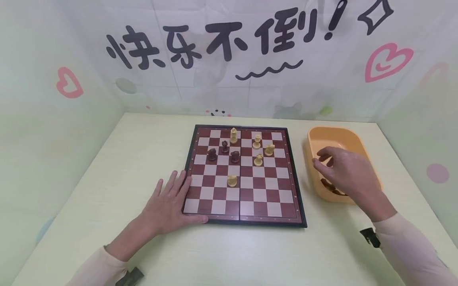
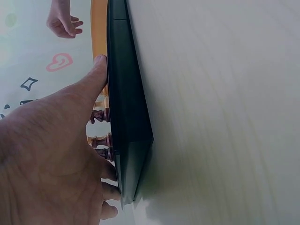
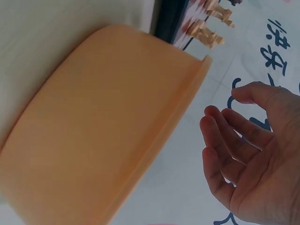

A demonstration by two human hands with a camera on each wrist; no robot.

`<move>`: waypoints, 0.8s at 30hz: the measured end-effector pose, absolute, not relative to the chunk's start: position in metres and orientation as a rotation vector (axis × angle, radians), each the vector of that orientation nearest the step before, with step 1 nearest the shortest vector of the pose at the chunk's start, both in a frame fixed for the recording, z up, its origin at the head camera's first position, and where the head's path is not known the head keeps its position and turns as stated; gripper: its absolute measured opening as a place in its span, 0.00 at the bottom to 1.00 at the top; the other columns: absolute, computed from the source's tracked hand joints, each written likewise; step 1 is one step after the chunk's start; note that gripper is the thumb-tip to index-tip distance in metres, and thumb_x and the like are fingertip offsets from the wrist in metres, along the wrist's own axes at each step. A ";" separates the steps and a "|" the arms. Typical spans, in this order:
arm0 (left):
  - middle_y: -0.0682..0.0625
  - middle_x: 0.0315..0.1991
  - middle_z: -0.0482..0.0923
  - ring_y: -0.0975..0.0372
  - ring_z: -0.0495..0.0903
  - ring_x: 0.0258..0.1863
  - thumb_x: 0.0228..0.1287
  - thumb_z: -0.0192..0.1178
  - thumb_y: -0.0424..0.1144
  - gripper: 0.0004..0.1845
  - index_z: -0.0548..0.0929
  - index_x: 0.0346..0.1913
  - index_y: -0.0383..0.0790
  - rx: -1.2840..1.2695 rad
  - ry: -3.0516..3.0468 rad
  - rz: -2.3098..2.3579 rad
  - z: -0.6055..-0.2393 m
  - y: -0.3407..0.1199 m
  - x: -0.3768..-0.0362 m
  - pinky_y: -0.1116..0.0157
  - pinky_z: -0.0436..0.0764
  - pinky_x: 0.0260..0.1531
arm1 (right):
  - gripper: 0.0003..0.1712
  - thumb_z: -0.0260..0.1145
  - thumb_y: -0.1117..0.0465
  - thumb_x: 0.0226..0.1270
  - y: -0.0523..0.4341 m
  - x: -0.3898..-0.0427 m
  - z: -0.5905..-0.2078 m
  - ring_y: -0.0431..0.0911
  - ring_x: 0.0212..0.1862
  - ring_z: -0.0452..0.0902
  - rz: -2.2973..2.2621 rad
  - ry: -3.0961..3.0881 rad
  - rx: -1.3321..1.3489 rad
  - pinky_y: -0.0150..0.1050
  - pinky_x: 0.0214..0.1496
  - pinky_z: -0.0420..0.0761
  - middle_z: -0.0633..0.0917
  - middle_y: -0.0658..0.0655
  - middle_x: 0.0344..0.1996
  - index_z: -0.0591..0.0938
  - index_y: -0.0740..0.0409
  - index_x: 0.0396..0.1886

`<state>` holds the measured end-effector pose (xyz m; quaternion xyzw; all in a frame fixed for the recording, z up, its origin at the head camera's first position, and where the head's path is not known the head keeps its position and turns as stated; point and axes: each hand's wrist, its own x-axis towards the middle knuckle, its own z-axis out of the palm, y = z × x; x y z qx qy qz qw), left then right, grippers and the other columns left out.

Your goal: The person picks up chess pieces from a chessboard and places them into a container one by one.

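Note:
A brown-and-white chessboard (image 1: 270,194) lies on the table with several cream and dark chess pieces standing on it. My left hand (image 1: 166,206) rests at its near left corner, fingers spread along the left edge and thumb on the front edge. A cream knight (image 1: 232,180) stands nearest to that hand; two dark knights, one of them this dark knight (image 1: 212,154), are farther back. Over the orange bin (image 1: 332,136) hovers my right hand (image 1: 345,169), fingers loosely bent and nothing between them. In the right wrist view its fingertips (image 3: 212,111) are apart from the thumb, above the bin's rim.
Dark chess pieces (image 1: 327,184) lie in the bin, partly hidden under the right hand. The bin stands to the right of the board on the pale table (image 1: 154,147). Walls with printed characters and hearts (image 1: 388,61) enclose the table at the back and sides.

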<state>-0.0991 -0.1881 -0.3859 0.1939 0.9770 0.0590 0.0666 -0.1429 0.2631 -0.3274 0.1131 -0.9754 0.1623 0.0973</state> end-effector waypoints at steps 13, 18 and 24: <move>0.33 0.79 0.48 0.40 0.43 0.78 0.52 0.45 0.87 0.69 0.56 0.79 0.29 0.579 2.936 0.182 -0.385 -0.189 -0.100 0.36 0.46 0.72 | 0.13 0.68 0.53 0.67 0.231 -0.154 -0.328 0.49 0.36 0.83 0.425 -2.805 0.434 0.49 0.28 0.80 0.88 0.55 0.36 0.88 0.58 0.41; 0.33 0.79 0.49 0.40 0.43 0.78 0.52 0.46 0.87 0.69 0.56 0.79 0.28 0.586 2.936 0.179 -0.385 -0.189 -0.102 0.36 0.46 0.71 | 0.14 0.69 0.54 0.66 0.224 -0.159 -0.330 0.49 0.35 0.84 0.438 -2.815 0.477 0.48 0.29 0.81 0.87 0.56 0.33 0.87 0.59 0.42; 0.33 0.79 0.49 0.40 0.44 0.78 0.51 0.47 0.86 0.69 0.56 0.78 0.28 0.583 2.933 0.178 -0.386 -0.189 -0.101 0.36 0.47 0.71 | 0.18 0.69 0.52 0.67 0.213 -0.162 -0.330 0.50 0.37 0.81 0.395 -2.845 0.507 0.49 0.29 0.81 0.87 0.58 0.37 0.87 0.61 0.46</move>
